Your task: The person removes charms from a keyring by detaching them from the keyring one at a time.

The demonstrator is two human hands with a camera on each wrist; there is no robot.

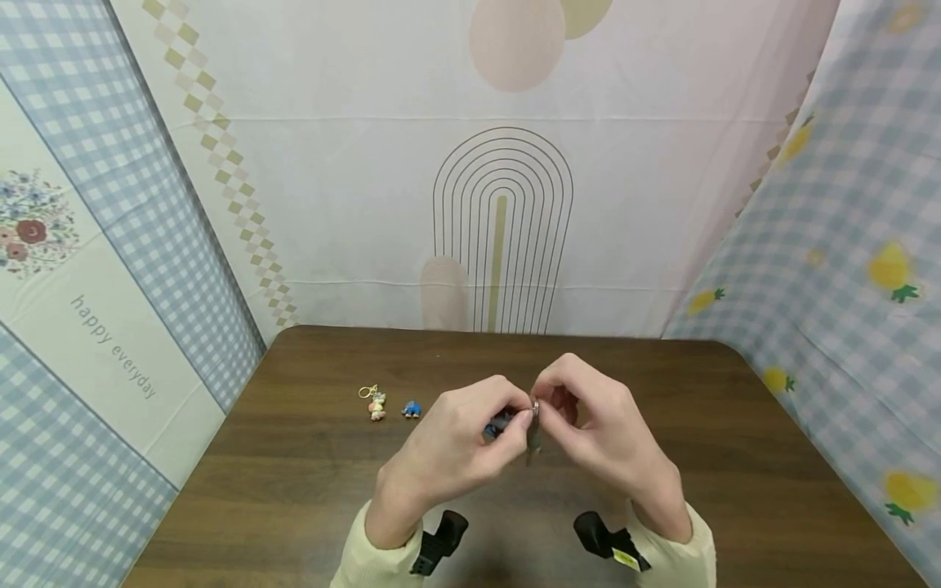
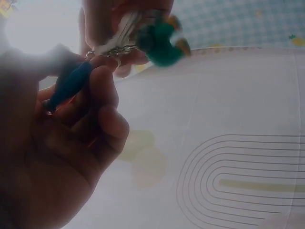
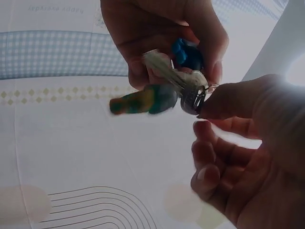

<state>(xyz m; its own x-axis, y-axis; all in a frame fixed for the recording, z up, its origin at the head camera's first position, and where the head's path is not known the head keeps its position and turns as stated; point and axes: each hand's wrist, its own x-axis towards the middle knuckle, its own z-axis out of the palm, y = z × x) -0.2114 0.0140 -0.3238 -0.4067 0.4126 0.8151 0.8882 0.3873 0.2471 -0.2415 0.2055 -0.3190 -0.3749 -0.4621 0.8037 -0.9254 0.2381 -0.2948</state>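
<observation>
Over the table, both hands meet at a small bunch of keys. My left hand (image 1: 459, 433) pinches a blue charm (image 2: 74, 85) between thumb and fingers. Opposite it, my right hand (image 1: 610, 425) pinches the key ring (image 3: 212, 88) with thumb and index finger, its other fingers loosely curled in the right wrist view. Silver keys (image 3: 164, 67) hang from the ring between the hands. Beside them dangles a green figurine charm (image 3: 136, 100) with orange and yellow parts, blurred in both wrist views. Fingertips hide part of the ring and of the blue charm.
On the brown wooden table (image 1: 294, 490), left of the hands, lie a small figurine keychain (image 1: 377, 406) with a gold ring and a small blue figurine (image 1: 412, 409). Patterned cloths hang behind the table and along both sides.
</observation>
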